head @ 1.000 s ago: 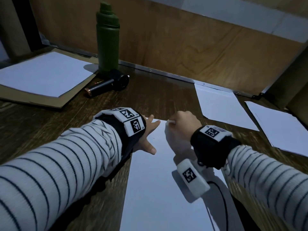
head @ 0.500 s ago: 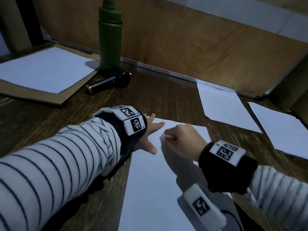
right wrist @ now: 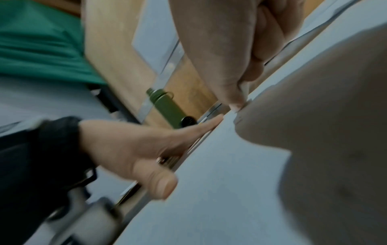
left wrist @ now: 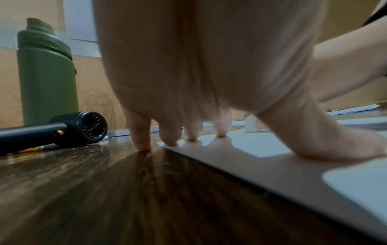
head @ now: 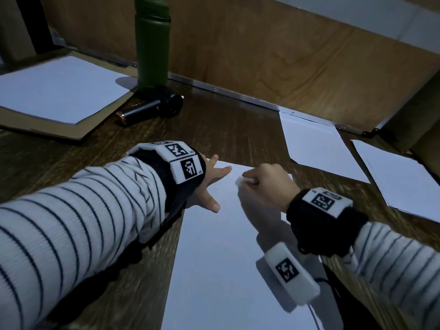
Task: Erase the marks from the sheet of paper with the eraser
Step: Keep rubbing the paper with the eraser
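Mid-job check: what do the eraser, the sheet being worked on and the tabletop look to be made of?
Eraser: a white, matte block, probably rubber or vinyl; blurred.
Sheet: thin white paper, matte, lying flat with a crisp edge.
Tabletop: dark wood or wood-look laminate; grain streaks show, with a slight sheen. Which of the two is unclear.

Over the last second, right hand (head: 269, 186) drawn back from 12 toward 6 o'clock along the sheet of paper (head: 214, 270), white eraser (head: 242, 181) dragged with it, wrist swung out toward 3 o'clock.
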{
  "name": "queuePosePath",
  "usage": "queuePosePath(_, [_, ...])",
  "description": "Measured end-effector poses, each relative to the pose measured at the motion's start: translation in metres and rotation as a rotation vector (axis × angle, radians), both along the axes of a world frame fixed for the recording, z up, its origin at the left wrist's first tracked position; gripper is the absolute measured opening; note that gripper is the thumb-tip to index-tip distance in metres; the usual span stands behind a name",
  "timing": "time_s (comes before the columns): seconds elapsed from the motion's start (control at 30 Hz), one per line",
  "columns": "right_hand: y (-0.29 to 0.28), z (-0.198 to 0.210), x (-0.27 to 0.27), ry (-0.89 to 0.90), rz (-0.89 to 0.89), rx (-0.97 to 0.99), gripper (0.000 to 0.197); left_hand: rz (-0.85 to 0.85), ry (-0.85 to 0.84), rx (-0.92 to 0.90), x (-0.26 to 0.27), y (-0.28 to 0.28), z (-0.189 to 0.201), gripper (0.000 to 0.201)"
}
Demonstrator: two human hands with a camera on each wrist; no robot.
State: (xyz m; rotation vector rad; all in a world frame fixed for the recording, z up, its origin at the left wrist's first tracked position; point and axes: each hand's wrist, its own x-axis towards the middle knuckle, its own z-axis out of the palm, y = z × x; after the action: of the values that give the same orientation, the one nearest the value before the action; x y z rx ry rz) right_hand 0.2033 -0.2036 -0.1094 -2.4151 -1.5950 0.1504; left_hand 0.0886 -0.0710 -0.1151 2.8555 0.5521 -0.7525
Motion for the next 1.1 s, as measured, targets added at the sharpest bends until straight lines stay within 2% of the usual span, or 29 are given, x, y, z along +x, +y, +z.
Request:
queuePosePath(0.07, [0.002, 0.002, 0.006, -0.008, -0.093, 0.05, 0.038, -0.003, 0.006, -0.002, 0.0, -0.002, 0.001, 0.126])
queuePosePath(0.1, [0.001, 0.002, 0.003, -0.017, -0.077, 0.056, 0.04, -0.005, 0.008, 0.004, 0.0, -0.003, 0.002, 0.126])
queuePosePath(0.2, [-0.011, -0.003, -0.016, -0.012, 0.127, 0.008, 0.048, 0.0, 0.019, 0.014, 0.001, -0.003, 0.002, 0.121])
queuePosePath(0.27, [-0.014, -0.004, -0.016, -0.015, 0.177, -0.04, 0.044, 0.008, 0.018, 0.006, 0.001, -0.001, 0.001, 0.115])
queuePosePath(0.37, [-0.004, 0.003, 0.0, -0.002, 0.015, 0.024, 0.041, 0.014, 0.001, 0.002, 0.0, 0.001, -0.001, 0.123])
queuePosePath(0.43, [-0.001, 0.006, 0.001, 0.0, -0.072, 0.061, 0.043, 0.006, 0.004, 0.009, 0.0, 0.0, -0.001, 0.12])
queuePosePath(0.53, [-0.013, 0.0, -0.013, -0.024, 0.076, 0.018, 0.046, 0.006, 0.001, 0.014, 0.0, 0.0, -0.001, 0.114])
queuePosePath(0.63, [-0.02, -0.003, -0.015, -0.014, 0.17, -0.045, 0.035, 0.016, -0.012, 0.006, 0.001, 0.001, -0.003, 0.116])
queuePosePath(0.8, [0.001, 0.006, 0.012, 0.019, -0.076, 0.045, 0.041, 0.023, -0.051, -0.05, -0.002, 0.002, -0.008, 0.138])
queuePosePath(0.87, [0.0, 0.002, -0.002, 0.017, -0.007, 0.031, 0.043, 0.03, -0.052, -0.059, -0.003, 0.003, -0.009, 0.137])
queuePosePath(0.97, [-0.007, -0.004, -0.029, 0.012, 0.183, -0.017, 0.035, 0.027, -0.048, -0.032, -0.001, 0.005, -0.01, 0.122])
queuePosePath(1.03, [-0.003, -0.003, -0.018, -0.002, 0.118, -0.014, 0.038, 0.028, -0.06, -0.037, 0.0, 0.005, -0.011, 0.127])
queuePosePath(1.1, [0.004, 0.003, -0.001, 0.022, -0.056, 0.037, 0.041, 0.028, -0.067, -0.048, -0.001, 0.005, -0.012, 0.13])
